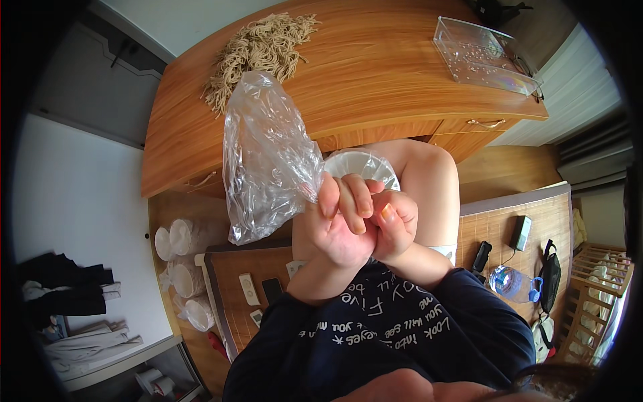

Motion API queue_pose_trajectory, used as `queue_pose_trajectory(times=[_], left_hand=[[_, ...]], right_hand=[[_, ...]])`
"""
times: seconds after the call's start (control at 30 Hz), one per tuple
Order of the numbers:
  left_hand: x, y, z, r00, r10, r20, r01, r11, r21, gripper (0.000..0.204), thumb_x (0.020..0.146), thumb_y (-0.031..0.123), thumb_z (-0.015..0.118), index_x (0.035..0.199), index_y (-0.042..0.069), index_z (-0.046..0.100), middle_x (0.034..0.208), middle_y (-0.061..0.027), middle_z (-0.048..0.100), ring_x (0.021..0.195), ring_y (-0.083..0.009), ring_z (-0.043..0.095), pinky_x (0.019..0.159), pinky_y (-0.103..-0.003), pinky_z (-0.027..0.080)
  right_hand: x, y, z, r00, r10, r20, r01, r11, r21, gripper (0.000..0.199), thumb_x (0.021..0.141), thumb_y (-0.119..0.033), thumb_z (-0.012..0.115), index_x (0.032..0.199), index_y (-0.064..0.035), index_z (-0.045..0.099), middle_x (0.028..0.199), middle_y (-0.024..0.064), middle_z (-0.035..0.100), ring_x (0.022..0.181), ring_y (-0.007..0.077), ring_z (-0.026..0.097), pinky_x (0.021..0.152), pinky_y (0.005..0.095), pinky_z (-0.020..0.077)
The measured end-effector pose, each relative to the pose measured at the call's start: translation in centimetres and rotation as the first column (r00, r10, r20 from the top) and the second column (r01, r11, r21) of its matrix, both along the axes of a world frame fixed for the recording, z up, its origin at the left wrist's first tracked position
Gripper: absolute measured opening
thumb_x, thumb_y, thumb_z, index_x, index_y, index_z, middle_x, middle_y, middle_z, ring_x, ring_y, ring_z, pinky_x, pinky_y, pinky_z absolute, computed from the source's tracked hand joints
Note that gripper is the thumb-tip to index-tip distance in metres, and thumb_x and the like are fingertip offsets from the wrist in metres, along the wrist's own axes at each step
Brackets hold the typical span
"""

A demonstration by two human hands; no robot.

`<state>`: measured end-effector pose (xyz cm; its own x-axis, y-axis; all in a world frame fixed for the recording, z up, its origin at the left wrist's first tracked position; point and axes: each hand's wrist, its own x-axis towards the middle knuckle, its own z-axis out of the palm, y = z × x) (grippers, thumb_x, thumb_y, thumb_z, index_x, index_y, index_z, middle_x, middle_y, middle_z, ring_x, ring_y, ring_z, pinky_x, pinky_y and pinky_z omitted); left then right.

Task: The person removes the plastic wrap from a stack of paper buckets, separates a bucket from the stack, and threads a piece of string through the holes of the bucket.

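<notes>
Cord pile on desk, left; tray on desk, right.

White plastic-lined bin: near side hidden behind left hand and right hand. Clear plastic bag covers part of surface. Pale bits in clear tray too small to identify. 1 black item cut off above.

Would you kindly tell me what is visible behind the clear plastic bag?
Behind the clear plastic bag, gathered at the left hand, the wooden desk shows hazily through, with beige cords beyond its top. Finer details are hidden by creases and glare.
</notes>
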<state>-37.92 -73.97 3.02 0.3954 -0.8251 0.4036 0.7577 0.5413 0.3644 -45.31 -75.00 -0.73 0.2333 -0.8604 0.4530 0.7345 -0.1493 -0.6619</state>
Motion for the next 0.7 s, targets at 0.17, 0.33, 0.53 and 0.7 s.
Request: queue_pose_trajectory(times=[0.17, 0.33, 0.53, 0.7], left_hand=[[0.0, 0.0, 0.1, 1.000, -0.008, -0.021, 0.008, 1.000, 0.008, 0.033, 0.104, 0.020, 0.029, 0.072, 0.015, 0.035, 0.050, 0.0047, 0.036, 0.067, -0.0119, 0.050, 0.093, -0.039, 0.054], [0.2, 0.0, 0.2, 0.999, -0.022, -0.027, 0.022, 1.000, 0.017, 0.039, 0.105, 0.018, 0.025, 0.067, 0.015, 0.035, 0.048, 0.0065, 0.035, 0.065, -0.0101, 0.050, 0.089, -0.036, 0.055], [0.9, -0.4, -0.2, 0.988, -0.112, -0.108, 0.104, 0.992, -0.070, 0.038, 0.105, 0.018, 0.025, 0.068, 0.015, 0.035, 0.050, 0.0070, 0.036, 0.067, -0.0102, 0.049, 0.091, -0.040, 0.053], [3.9, 0.2, -0.3, 0.984, -0.123, 0.131, 0.122, 0.992, 0.022, 0.037, 0.104, 0.041, 0.035, 0.088, 0.010, 0.049, 0.085, -0.0042, 0.066, 0.102, -0.0269, 0.058, 0.107, -0.050, 0.043]], right_hand=[[0.1, -0.1, 0.1, 1.000, -0.016, 0.018, 0.016, 1.000, -0.011, 0.029, 0.095, -0.014, 0.054, 0.071, 0.0013, 0.056, 0.071, 0.0089, 0.060, 0.063, 0.0157, 0.052, 0.061, 0.0280, 0.0409], [0.0, 0.0, -0.1, 0.998, 0.044, 0.055, -0.046, 0.998, 0.034, 0.029, 0.095, -0.014, 0.055, 0.071, 0.0016, 0.057, 0.073, 0.0095, 0.062, 0.064, 0.0151, 0.052, 0.062, 0.0273, 0.0411], [-0.2, -0.1, 0.7, 0.995, 0.087, -0.042, -0.085, 0.995, 0.049, 0.030, 0.098, -0.013, 0.052, 0.073, 0.0010, 0.056, 0.072, 0.0050, 0.060, 0.064, 0.0096, 0.048, 0.060, 0.0244, 0.0385], [-0.7, -0.7, 1.5, 0.922, 0.218, -0.319, -0.240, 0.970, -0.029, 0.023, 0.100, -0.015, 0.054, 0.082, -0.0003, 0.054, 0.069, 0.0014, 0.053, 0.065, 0.0082, 0.047, 0.058, 0.0248, 0.0380]])
